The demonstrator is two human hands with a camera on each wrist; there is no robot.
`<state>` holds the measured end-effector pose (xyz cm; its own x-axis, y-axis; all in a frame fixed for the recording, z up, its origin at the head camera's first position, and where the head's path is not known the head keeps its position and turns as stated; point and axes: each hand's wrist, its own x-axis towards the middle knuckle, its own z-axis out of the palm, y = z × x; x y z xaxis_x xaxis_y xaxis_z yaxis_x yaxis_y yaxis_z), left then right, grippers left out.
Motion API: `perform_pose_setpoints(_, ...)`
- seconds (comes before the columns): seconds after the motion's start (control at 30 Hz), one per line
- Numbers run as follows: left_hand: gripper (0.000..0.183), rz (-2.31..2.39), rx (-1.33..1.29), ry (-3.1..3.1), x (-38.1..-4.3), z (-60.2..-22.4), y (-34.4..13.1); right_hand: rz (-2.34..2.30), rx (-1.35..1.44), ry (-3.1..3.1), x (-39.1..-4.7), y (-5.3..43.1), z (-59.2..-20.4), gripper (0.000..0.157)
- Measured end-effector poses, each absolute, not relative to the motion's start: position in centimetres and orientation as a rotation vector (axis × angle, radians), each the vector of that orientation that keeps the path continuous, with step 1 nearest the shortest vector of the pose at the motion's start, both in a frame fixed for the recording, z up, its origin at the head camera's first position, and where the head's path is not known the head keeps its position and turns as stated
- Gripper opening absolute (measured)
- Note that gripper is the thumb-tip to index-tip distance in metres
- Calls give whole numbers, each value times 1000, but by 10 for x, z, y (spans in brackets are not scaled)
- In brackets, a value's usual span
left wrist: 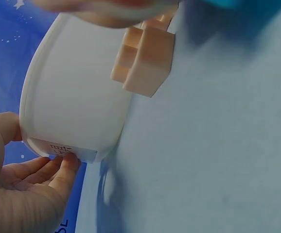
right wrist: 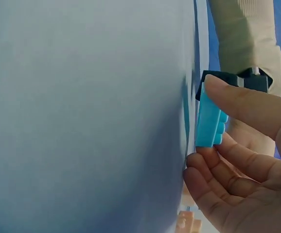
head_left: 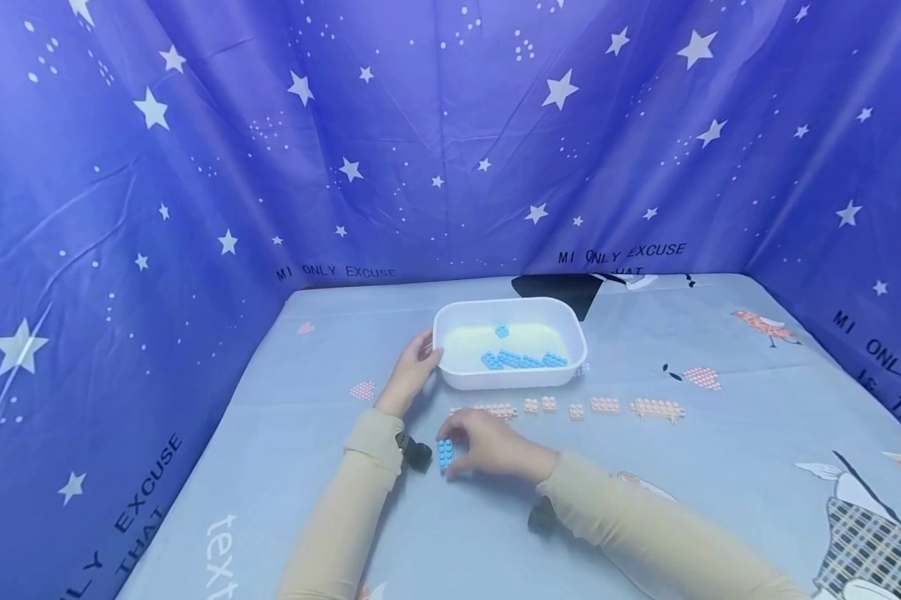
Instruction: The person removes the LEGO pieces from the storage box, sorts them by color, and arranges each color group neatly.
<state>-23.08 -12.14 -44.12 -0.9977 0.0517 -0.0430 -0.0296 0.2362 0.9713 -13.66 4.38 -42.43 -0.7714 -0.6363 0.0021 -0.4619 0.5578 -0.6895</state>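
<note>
My right hand point(head_left: 495, 448) pinches a blue building brick point(head_left: 446, 456) by its ends, between thumb and fingertips. In the right wrist view the brick point(right wrist: 210, 119) stands out from the fingers with its studs to the right, near the cloth. My left hand point(head_left: 408, 375) holds the left end of a white plastic tub point(head_left: 510, 380). Its thumb lies at the rim and its fingers point(left wrist: 65, 177) press the outer wall by a small label. Several blue bricks point(head_left: 521, 360) lie inside the tub, most of them along the near side.
Pale orange bricks point(head_left: 604, 404) of several sizes lie in a row on the table cloth point(head_left: 720, 467) in front of the tub. One orange brick point(left wrist: 148, 60) stands close to the tub's wall. A starry blue curtain point(head_left: 435, 125) hangs behind and at both sides.
</note>
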Motion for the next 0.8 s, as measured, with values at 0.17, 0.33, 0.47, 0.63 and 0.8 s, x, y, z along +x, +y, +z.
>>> perform_pose_setpoints(0.17,57,1893,35,2425,-232,-441,-122,-963,-923,2566,-135,42,-427,43)
perform_pose_setpoints(0.33,57,1904,37,2419,-233,-442,-123,-960,-934,2582,-134,40,-427,44)
perform_pose_setpoints(0.47,57,1901,36,2419,-233,-442,-122,-961,-937,2581,-134,39,-427,45)
perform_pose_setpoints(0.63,57,1896,25,2416,-232,-441,-122,-943,-946,2589,-135,39,-430,48)
perform_pose_setpoints(0.8,57,1903,23,2407,-232,-443,-122,-951,-959,2588,-135,40,-431,50)
